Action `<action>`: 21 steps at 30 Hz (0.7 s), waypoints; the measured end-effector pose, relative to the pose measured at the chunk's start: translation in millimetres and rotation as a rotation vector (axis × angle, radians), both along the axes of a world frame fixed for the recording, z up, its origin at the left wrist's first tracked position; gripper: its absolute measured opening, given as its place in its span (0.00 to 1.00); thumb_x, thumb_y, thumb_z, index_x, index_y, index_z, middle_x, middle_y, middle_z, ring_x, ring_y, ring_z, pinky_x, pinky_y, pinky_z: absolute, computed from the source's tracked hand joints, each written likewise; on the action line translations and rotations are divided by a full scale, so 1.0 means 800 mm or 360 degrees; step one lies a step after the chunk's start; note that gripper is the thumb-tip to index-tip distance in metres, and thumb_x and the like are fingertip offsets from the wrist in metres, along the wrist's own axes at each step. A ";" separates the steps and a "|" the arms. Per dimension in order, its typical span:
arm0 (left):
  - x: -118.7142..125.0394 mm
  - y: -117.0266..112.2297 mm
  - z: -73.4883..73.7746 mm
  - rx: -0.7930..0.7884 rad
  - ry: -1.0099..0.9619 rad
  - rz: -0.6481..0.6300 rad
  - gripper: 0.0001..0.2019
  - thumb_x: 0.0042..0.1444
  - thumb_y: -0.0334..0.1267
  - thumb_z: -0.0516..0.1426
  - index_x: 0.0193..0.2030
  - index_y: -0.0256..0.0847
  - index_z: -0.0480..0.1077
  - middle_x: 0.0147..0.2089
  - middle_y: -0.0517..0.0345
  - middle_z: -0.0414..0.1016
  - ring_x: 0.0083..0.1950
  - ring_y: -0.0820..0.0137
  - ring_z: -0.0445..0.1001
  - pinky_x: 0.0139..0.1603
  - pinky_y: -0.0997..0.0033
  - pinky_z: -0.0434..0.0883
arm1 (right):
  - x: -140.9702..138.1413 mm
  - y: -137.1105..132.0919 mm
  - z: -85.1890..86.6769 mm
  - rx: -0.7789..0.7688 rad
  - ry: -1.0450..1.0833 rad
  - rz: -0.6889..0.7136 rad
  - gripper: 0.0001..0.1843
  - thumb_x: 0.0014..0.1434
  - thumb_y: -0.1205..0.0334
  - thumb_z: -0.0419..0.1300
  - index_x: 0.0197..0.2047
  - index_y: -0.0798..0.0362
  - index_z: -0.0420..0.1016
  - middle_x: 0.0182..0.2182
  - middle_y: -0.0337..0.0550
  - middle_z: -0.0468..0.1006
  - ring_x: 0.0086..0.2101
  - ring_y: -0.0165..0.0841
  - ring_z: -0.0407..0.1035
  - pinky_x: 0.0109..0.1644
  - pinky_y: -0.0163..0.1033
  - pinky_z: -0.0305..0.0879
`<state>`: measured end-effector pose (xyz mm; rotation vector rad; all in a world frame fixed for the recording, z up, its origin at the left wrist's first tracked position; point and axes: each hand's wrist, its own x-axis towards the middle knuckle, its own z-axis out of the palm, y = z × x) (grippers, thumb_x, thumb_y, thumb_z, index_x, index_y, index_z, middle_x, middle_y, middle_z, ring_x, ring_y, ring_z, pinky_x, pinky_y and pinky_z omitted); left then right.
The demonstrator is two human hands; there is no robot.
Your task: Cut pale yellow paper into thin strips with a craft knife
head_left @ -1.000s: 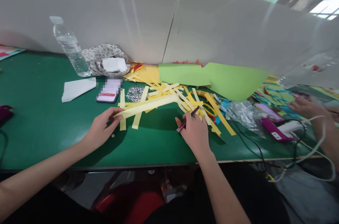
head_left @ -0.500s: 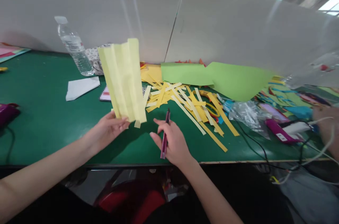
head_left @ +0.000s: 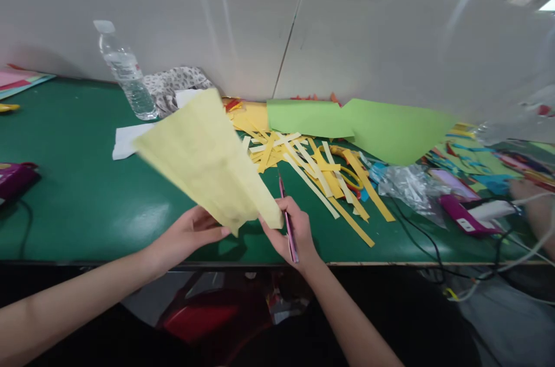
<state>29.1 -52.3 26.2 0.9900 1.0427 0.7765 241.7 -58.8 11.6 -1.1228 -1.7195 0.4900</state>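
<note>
A pale yellow creased paper sheet (head_left: 208, 162) is lifted above the green table (head_left: 73, 193), tilted up and to the left. My left hand (head_left: 191, 235) pinches its lower corner from beneath. My right hand (head_left: 291, 235) grips the sheet's lower right edge and also keeps a pink pen (head_left: 287, 222) between its fingers. Just beyond the hands lies a heap of yellow paper strips (head_left: 312, 170).
A water bottle (head_left: 125, 75), patterned cloth (head_left: 173, 82) and white paper (head_left: 125, 140) sit at back left. Green paper sheets (head_left: 359, 124) lie at back right. A clear plastic bag (head_left: 403, 182), purple device (head_left: 459, 214) with cables, and another person's hand (head_left: 531, 196) are at right.
The yellow sheet went from lying folded on the strips to upright, then tipped leftward. My right hand moved in with the pen and took hold of the sheet's lower edge.
</note>
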 end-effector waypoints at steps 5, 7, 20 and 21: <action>-0.021 0.018 0.006 -0.0020 0.0290 0.0367 0.19 0.42 0.49 0.67 0.34 0.35 0.76 0.44 0.45 0.80 0.55 0.51 0.73 0.60 0.55 0.67 | 0.035 0.004 0.011 -0.0105 -0.0083 0.0025 0.09 0.49 0.70 0.60 0.31 0.49 0.63 0.24 0.33 0.69 0.23 0.29 0.62 0.28 0.33 0.59; -0.027 0.026 0.006 0.0106 0.0256 0.0435 0.20 0.43 0.47 0.67 0.39 0.36 0.75 0.46 0.48 0.80 0.53 0.53 0.74 0.57 0.57 0.70 | 0.047 0.010 0.012 -0.0104 -0.0039 -0.0107 0.10 0.48 0.68 0.61 0.32 0.49 0.63 0.23 0.33 0.66 0.23 0.29 0.60 0.27 0.34 0.58; -0.032 0.034 -0.016 0.0852 0.0814 -0.0130 0.20 0.50 0.42 0.60 0.50 0.43 0.64 0.46 0.54 0.77 0.43 0.64 0.76 0.43 0.65 0.74 | 0.076 0.036 0.000 -0.0265 0.0312 -0.0626 0.12 0.46 0.63 0.62 0.35 0.49 0.65 0.27 0.36 0.70 0.29 0.34 0.68 0.35 0.41 0.67; -0.032 0.034 -0.019 0.0882 0.0917 -0.0177 0.20 0.51 0.42 0.60 0.50 0.43 0.64 0.45 0.55 0.77 0.41 0.64 0.76 0.40 0.66 0.74 | 0.074 0.036 0.001 -0.0251 0.0306 -0.0629 0.12 0.46 0.64 0.62 0.35 0.49 0.65 0.28 0.36 0.71 0.30 0.35 0.69 0.36 0.42 0.67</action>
